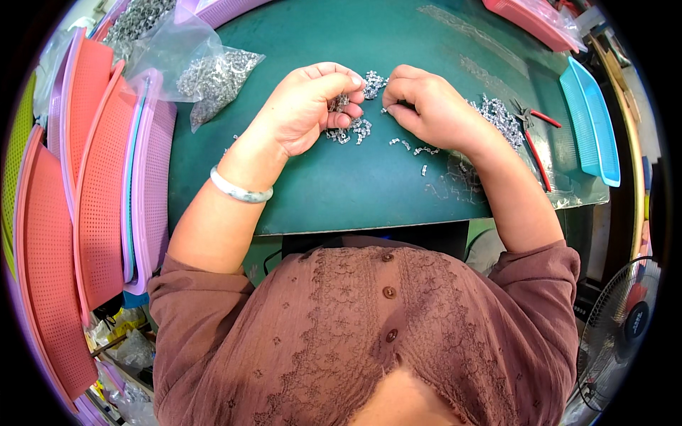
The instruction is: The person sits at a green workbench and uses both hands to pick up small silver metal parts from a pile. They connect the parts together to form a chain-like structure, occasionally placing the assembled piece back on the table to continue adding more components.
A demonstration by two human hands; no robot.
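My left hand (pixel 309 103) is turned palm up, fingers curled around several small silvery metal parts (pixel 339 104); a pale bangle (pixel 241 186) circles that wrist. Thumb and forefinger of my right hand (pixel 426 103) are pinched together, with a tiny silvery part (pixel 384 110) at their tips. The hands are a short gap apart above the green tabletop (pixel 320 188). Between and beneath them lie small heaps of the same parts (pixel 374 84). Some short strips of parts (pixel 426 150) rest below my right hand. A larger pile (pixel 499 119) sits beyond my right forearm.
Red-handled pliers (pixel 538 145) lie at the right, beside a blue plastic basket (pixel 593 124). A clear bag of metal parts (pixel 220 82) sits at the upper left. Pink and purple baskets (pixel 103 184) stand stacked along the left edge. A fan (pixel 625 326) is at lower right.
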